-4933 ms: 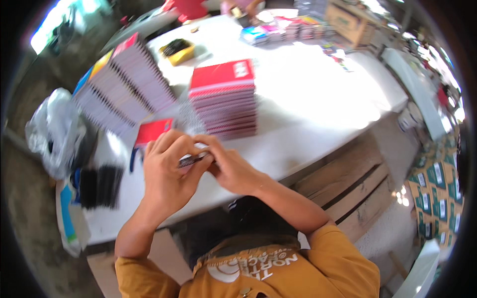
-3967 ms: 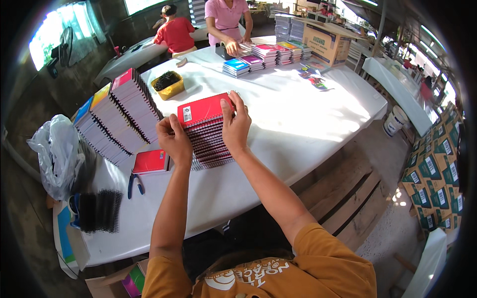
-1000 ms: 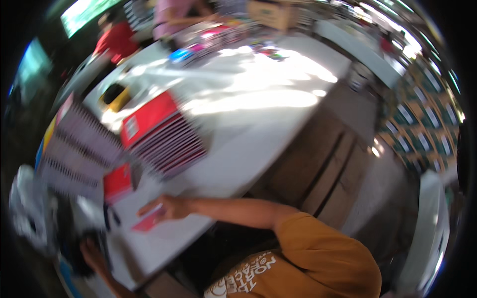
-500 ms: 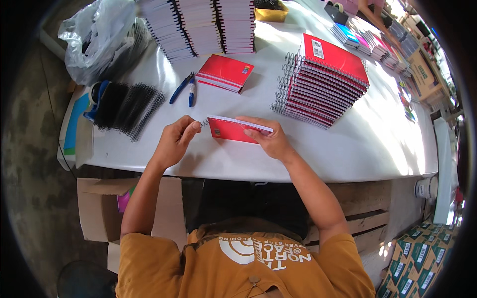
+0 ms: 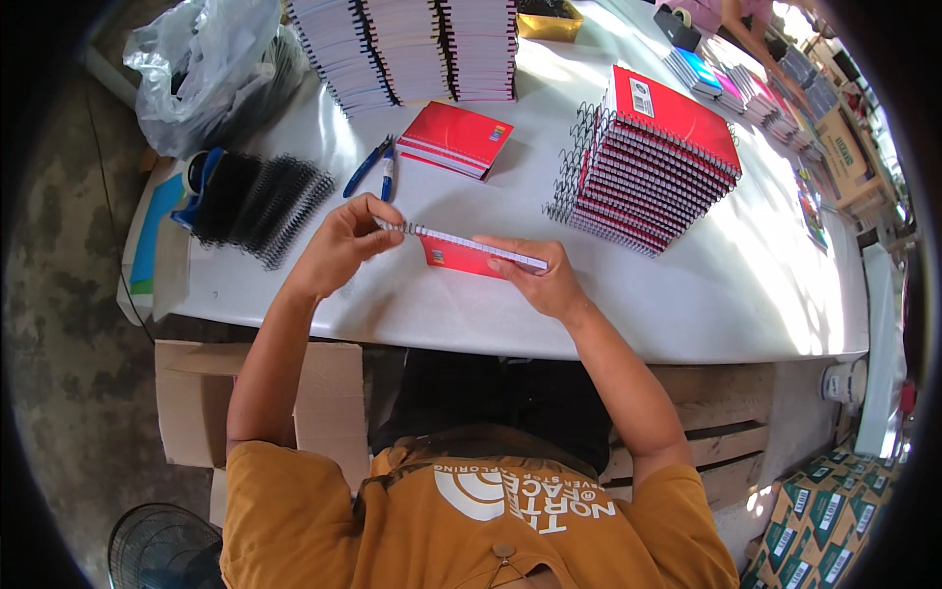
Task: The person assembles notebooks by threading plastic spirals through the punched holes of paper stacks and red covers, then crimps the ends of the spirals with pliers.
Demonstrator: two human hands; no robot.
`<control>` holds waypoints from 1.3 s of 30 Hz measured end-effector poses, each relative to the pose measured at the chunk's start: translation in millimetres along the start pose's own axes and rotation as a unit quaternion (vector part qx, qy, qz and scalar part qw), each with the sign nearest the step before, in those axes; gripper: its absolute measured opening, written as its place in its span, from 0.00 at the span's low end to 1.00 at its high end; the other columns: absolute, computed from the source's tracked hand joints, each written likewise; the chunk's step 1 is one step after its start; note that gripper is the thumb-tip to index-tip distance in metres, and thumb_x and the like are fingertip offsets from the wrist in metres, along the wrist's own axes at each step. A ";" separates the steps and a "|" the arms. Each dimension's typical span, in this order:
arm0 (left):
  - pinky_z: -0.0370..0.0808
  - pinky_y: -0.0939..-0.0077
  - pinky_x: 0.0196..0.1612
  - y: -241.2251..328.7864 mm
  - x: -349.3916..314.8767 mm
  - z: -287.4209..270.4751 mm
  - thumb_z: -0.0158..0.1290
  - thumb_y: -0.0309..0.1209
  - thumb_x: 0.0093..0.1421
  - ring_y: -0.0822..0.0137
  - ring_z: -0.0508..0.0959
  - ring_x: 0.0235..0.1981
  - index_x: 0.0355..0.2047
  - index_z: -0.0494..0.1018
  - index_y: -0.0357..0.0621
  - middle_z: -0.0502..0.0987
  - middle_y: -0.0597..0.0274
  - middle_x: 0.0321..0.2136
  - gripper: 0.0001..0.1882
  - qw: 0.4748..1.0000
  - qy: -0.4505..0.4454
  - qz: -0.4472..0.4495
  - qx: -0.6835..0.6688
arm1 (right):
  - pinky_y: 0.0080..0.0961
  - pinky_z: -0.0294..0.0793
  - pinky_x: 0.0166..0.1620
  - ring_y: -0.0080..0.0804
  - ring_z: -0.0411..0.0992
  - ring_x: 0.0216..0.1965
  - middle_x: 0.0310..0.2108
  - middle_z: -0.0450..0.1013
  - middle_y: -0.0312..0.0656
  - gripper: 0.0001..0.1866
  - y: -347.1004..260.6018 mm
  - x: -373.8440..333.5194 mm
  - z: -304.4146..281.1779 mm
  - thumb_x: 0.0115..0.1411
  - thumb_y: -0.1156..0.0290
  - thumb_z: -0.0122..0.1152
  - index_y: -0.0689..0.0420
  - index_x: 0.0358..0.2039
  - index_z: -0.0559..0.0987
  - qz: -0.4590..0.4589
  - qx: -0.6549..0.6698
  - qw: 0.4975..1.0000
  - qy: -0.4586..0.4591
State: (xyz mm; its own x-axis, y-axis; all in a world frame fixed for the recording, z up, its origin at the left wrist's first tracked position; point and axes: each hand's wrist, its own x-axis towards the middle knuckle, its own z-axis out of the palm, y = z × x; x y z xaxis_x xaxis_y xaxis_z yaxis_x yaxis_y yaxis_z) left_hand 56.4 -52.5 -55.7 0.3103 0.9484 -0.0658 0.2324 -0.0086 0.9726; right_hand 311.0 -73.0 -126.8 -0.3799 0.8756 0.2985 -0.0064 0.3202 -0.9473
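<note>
Near the surface's front edge, the left hand (image 5: 339,245) pinches one end of a thin red notebook (image 5: 469,253) while the right hand (image 5: 543,282) clamps the other. Held edge-up like that, the floppy card cover could easily slip or buckle. Farther back: springy black wire coils (image 5: 257,192), blue-handled pliers (image 5: 365,167), and a stack of red spiral notebooks (image 5: 650,157).

- 2 hands — left (image 5: 339,245), right (image 5: 543,280)
- 1 red notebook (image 5: 469,253) held between them
- 1 small pile of red notebooks (image 5: 455,138) lying flat, number in it unclear
- 1 tall stack of bound red notebooks (image 5: 651,162), too many to count
- 3 rows of unbound pads (image 5: 407,49) at the far edge
- 1 heap of black coils (image 5: 257,196)
- 1 pair of blue pliers (image 5: 371,167)
- 1 plastic bag (image 5: 201,64)
- 1 yellow tray (image 5: 549,22)
</note>
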 end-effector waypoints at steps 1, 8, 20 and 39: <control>0.65 0.83 0.36 1.0 1.6 -9.4 0.54 0.33 0.57 0.75 0.70 0.31 0.32 0.72 0.44 0.72 0.62 0.40 0.07 0.986 -0.024 0.084 0.139 | 0.16 0.71 0.42 0.17 0.70 0.35 0.39 0.77 0.39 0.16 -1.6 -0.5 1.0 0.56 0.80 0.56 0.59 0.46 0.76 -0.003 -0.010 1.000 0.006; 0.57 0.67 0.52 32.4 -0.1 6.2 0.58 0.38 0.52 0.63 0.66 0.50 0.45 0.71 0.48 0.71 0.60 0.46 0.20 0.864 -0.092 0.049 0.492 | 0.19 0.71 0.43 0.24 0.73 0.37 0.40 0.76 0.45 0.16 3.3 -2.7 2.1 0.56 0.79 0.56 0.59 0.46 0.76 -0.006 -0.030 1.000 -0.005; 0.24 0.42 0.60 -19.9 -21.6 29.8 0.35 0.68 0.52 0.38 0.36 0.64 0.59 0.42 0.21 0.44 0.30 0.61 0.57 0.654 0.372 0.288 0.592 | 0.26 0.73 0.41 0.43 0.75 0.38 0.39 0.75 0.50 0.17 -13.8 -28.9 37.2 0.54 0.80 0.55 0.58 0.46 0.75 -0.067 -0.084 0.994 0.028; 0.27 0.39 0.59 -66.6 -25.0 40.2 0.30 0.70 0.53 0.29 0.33 0.62 0.59 0.43 0.20 0.36 0.21 0.59 0.57 0.732 0.373 0.375 0.429 | 0.32 0.73 0.43 0.46 0.73 0.43 0.43 0.73 0.49 0.25 -21.0 -50.3 66.2 0.48 0.87 0.51 0.57 0.50 0.71 -0.127 -0.141 0.981 0.052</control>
State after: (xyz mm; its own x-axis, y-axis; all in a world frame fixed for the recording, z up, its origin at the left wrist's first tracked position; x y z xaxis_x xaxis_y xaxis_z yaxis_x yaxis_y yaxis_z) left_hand 70.3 -88.4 -127.8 0.1323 0.4812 0.8666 0.8473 -0.5086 0.1530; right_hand 269.0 -147.7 -129.6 -0.3033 0.7824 0.5439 0.1723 0.6064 -0.7763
